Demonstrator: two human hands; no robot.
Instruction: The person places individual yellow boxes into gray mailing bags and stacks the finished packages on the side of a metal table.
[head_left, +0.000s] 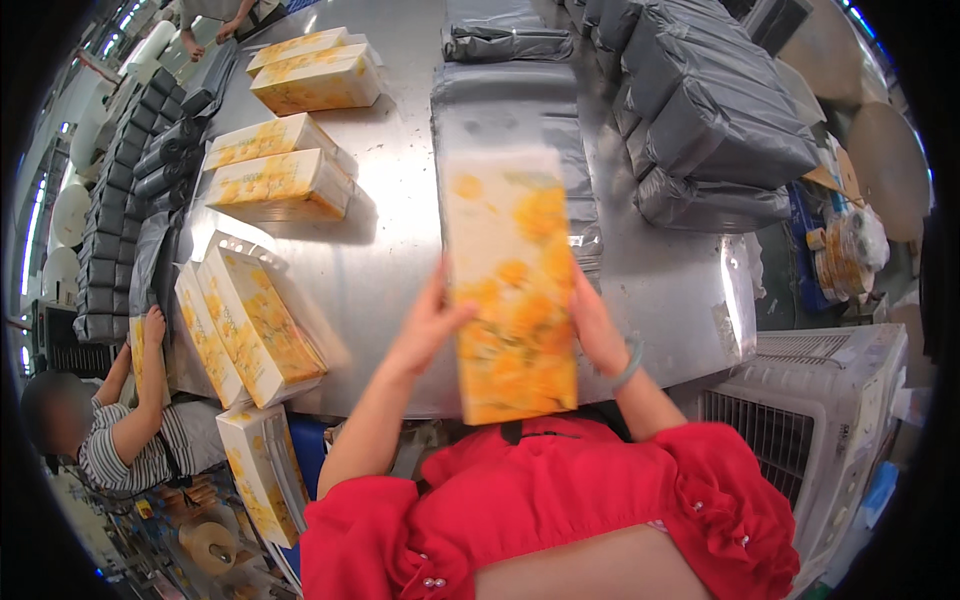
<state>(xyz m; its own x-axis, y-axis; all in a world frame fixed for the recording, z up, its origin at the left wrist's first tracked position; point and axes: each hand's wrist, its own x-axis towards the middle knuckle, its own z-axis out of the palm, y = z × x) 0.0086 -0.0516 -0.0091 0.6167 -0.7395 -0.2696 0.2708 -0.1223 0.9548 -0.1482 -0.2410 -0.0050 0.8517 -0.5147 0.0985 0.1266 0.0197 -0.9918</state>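
Between my left hand (431, 319) and my right hand (596, 322) is a long white package with a yellow flower print (514, 300), gripped by its two long sides. It is slightly blurred and hangs over the near part of a stack of flat grey plastic bags (510, 97) on the metal table (397, 300). More packages with the same print lie in pairs to the left, among them one pair (262, 322) at the table's near left edge. A bracelet is on my right wrist.
Filled grey plastic parcels (720, 135) are piled at the back right. At the left, a co-worker (135, 442) handles a grey bag beside stacked grey packs (109, 240). Another person (225, 22) stands at the far left. A large vented appliance (810, 427) stands beyond the near right corner.
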